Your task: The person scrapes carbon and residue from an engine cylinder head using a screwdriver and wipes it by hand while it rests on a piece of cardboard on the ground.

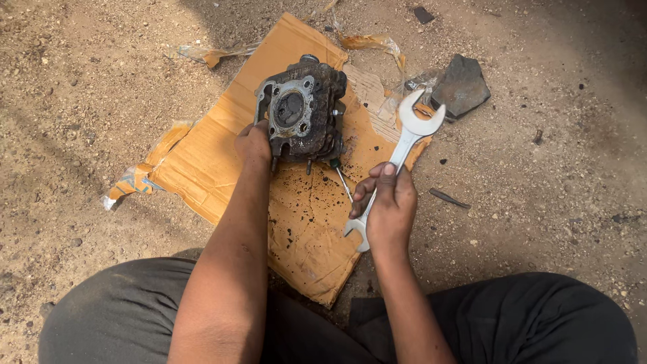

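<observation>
Head view: grimy black engine part (301, 113) on oil-spotted cardboard (222, 145), left hand (253, 143) gripping its edge. Right hand (387, 202) fingers wrapped around a shiny wrench (402, 145) beside it. Dirt ground (81, 87), rock (460, 87) beyond.

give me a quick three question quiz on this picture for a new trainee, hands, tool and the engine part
1. True or false: the spanner lies flat on the cardboard.
2. Which hand steadies the engine part? A) left B) right C) neither
3. Fill in: dark oily spots stain the ____ under the engine part.

Key
1. False: the right hand holds it by the shaft, raised.
2. A: the left hand grips its edge.
3. Cardboard, laid on sandy ground.
</observation>
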